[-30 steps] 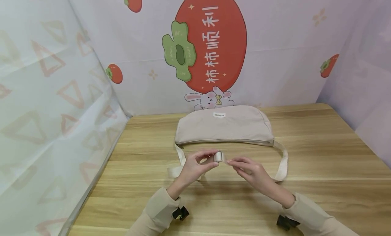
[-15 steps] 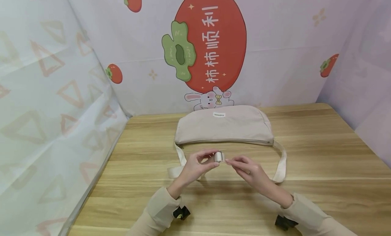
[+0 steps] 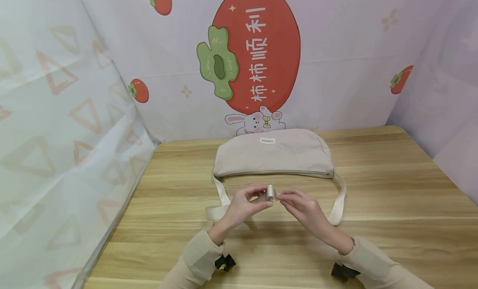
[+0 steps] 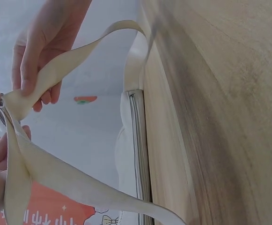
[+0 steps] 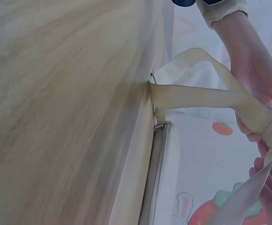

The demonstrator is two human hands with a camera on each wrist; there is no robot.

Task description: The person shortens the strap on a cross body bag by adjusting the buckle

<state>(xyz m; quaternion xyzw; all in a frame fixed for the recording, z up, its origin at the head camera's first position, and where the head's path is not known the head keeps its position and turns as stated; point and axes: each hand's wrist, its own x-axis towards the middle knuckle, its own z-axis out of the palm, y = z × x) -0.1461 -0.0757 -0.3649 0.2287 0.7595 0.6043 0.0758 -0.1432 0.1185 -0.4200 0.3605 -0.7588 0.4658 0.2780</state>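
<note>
A beige shoulder bag (image 3: 272,158) lies flat at the back of the table, its zipper edge toward me. Its cream strap (image 3: 337,206) rises off the table in front of it, up to both hands. My left hand (image 3: 240,206) pinches the folded strap around a metal slider buckle (image 4: 1,105), between thumb and fingers. Close on its right, my right hand (image 3: 308,212) pinches the strap with thumb and fingertips. In the left wrist view the strap (image 4: 68,63) runs in a twist from the buckle to the bag's end. Fingers hide part of the buckle.
The wooden table (image 3: 392,189) spreads out around the bag. A printed cloth (image 3: 179,52) hangs behind it and a white cloth (image 3: 67,156) hangs along the left side. Black wrist devices (image 3: 225,263) sit at both cuffs.
The right hand has come left, closer to the left hand, which has shifted slightly right. The folded strap has turned, and its right-hand loop has drawn inward. The bag has stayed in place.
</note>
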